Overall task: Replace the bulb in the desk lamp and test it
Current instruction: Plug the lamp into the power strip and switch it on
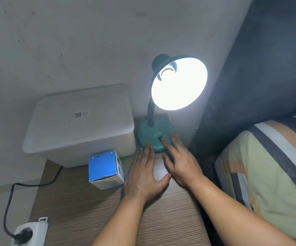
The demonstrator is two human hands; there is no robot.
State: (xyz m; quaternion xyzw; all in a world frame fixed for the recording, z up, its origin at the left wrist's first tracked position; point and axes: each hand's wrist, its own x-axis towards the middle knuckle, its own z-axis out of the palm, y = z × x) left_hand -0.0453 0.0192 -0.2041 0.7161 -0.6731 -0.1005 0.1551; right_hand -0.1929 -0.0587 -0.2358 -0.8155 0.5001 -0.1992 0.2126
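A teal desk lamp stands at the back of the wooden table, its round base point(148, 134) against the wall. Its shade point(179, 83) faces me and glows bright white; the lit bulb point(168, 71) sits screwed into the socket. My right hand point(179, 162) lies flat with straight fingers, the index fingertip on the black switch point(161, 139) on the base. My left hand point(143, 174) rests flat on the table, its fingertips touching the base's front edge. A blue and white bulb box point(103, 169) stands left of my left hand.
A white lidded plastic bin point(79, 125) fills the table's back left. A black cable point(10, 201) runs down to a white power strip point(29, 232) at the lower left. A striped pillow point(268, 171) and a dark headboard point(259, 77) lie to the right.
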